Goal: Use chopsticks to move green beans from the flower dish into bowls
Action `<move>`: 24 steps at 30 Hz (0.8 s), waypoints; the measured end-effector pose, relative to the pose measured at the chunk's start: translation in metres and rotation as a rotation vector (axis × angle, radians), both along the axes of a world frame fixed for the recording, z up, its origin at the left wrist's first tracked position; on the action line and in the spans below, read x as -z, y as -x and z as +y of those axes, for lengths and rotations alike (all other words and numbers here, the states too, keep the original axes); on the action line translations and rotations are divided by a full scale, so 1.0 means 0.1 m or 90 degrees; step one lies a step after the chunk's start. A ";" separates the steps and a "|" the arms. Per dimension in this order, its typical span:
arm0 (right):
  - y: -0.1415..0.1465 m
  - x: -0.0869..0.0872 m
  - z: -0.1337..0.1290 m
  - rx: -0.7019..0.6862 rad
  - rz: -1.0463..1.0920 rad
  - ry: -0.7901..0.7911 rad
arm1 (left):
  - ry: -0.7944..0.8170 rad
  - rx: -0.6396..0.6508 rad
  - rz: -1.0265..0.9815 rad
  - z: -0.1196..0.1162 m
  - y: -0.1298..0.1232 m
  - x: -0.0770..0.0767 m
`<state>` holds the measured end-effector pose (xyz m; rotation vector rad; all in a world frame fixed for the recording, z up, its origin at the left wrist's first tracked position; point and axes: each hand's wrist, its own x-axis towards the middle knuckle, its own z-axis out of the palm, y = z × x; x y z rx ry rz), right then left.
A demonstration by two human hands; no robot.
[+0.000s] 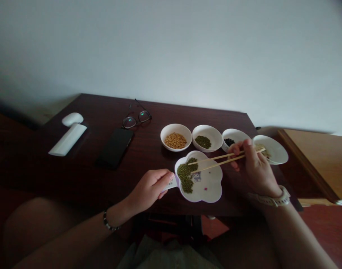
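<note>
The left hand point(148, 188) is clamping the printed handle point(171, 183) of a flower-shaped, plastic-looking white dish point(211, 183) lying between the hands, probably light, stiff, best gripped there. Apart, the right hand point(257, 172) is pinching two slender wooden chopsticks point(211, 158), likely light, best held well behind their tips, which are pointing at round green beans point(184, 177), presumably slippery. Beyond both hands, four round white bowls point(215, 137) are standing on the dark-brown wooden desk point(148, 153).

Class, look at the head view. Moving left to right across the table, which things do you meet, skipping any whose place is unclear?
Long white object, black phone, bowl of yellowish beans, bowl of green beans, bowl of black beans, bowl with pale contents.
</note>
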<state>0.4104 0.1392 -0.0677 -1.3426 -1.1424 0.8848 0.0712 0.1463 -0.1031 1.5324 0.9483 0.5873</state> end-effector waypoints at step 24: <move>0.17 0.42 0.19 -0.078 0.223 0.063 | -0.014 0.001 0.003 0.12 0.12 0.16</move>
